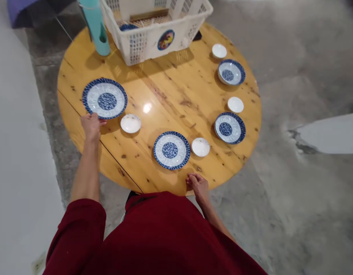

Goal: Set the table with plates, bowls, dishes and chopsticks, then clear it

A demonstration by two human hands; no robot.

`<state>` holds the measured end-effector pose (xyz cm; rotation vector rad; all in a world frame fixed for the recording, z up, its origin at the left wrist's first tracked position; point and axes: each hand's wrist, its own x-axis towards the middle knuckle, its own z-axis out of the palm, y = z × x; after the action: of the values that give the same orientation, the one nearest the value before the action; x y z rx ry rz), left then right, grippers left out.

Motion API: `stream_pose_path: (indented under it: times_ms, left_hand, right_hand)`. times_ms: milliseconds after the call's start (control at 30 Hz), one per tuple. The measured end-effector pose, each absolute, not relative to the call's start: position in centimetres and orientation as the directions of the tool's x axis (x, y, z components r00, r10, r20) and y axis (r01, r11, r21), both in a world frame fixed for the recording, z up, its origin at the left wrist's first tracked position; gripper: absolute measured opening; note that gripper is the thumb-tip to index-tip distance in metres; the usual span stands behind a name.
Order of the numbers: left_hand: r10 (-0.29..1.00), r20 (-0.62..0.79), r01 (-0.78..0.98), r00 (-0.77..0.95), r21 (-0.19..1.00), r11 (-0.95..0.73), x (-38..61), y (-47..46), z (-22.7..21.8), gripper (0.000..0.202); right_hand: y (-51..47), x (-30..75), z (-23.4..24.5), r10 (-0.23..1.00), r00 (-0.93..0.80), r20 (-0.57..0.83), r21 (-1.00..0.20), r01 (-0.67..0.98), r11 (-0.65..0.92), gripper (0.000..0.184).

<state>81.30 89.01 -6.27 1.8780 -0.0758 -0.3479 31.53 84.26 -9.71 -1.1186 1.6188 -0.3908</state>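
Observation:
At the table's left side, my left hand [92, 125] pinches the near rim of a blue-and-white plate [107, 100], which looks slightly raised over the wood. Just right of it sits a small white dish [131, 123]. My right hand [198, 186] hangs over the near edge with its fingers curled; nothing shows in them. Above that hand lie another blue-and-white plate [171, 150] and a second small white dish [200, 147]. Along the right side stand two blue-and-white bowls [230, 128], each with a small white dish [235, 104] beyond it.
A white plastic basket [147, 44] stands at the far side of the round wooden table [165, 95], with a blue-rimmed dish and a brown item inside. Left of it is a turquoise holder [101, 40]. A white wall [18, 152] runs along the left.

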Motion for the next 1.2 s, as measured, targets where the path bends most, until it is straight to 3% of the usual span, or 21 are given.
stream_pose_path:
  times_ms: [100,267,533,700,800,1000,1200]
  left_hand:
    - [-0.19,-0.204,0.132,0.96,0.933,-0.336,79.2,90.3,-2.9,0.017]
    - [-0.322,-0.178,0.075,0.93,0.949,-0.307,72.9,92.0,1.0,0.016]
    - [-0.623,-0.361,0.125,0.694,0.913,-0.389,60.6,91.7,-1.3,0.026]
    - [-0.73,-0.454,0.053,0.511,0.864,-0.5,55.1,90.8,-2.6,0.03]
    - [-0.74,-0.463,-0.026,0.489,0.84,-0.542,53.2,90.3,-2.8,0.032]
    - [-0.72,-0.492,-0.221,0.489,0.729,-0.648,53.2,89.9,-2.4,0.034]
    - [-0.678,-0.547,-0.332,0.492,0.602,-0.726,55.4,89.2,-2.1,0.037]
  right_hand:
    - [83.9,31.3,-9.5,-0.795,0.046,-0.605,-0.736,-0.413,0.537,0.052]
    - [82.7,31.1,-8.0,-0.755,0.137,-0.641,-0.754,-0.301,0.584,0.058]
    - [79.0,34.0,-3.7,-0.84,0.3,-0.452,-0.89,-0.219,0.401,0.057]
    - [78.1,33.9,-2.4,-0.86,0.384,-0.337,-0.91,-0.368,0.192,0.051]
    - [78.0,32.5,-3.0,-0.884,0.385,-0.263,-0.872,-0.487,0.048,0.043]
    - [77.5,31.6,-5.0,-0.859,0.403,-0.315,-0.812,-0.583,0.025,0.04]
    - [76.3,33.6,-6.4,-0.815,0.49,-0.308,-0.755,-0.648,-0.104,0.04]
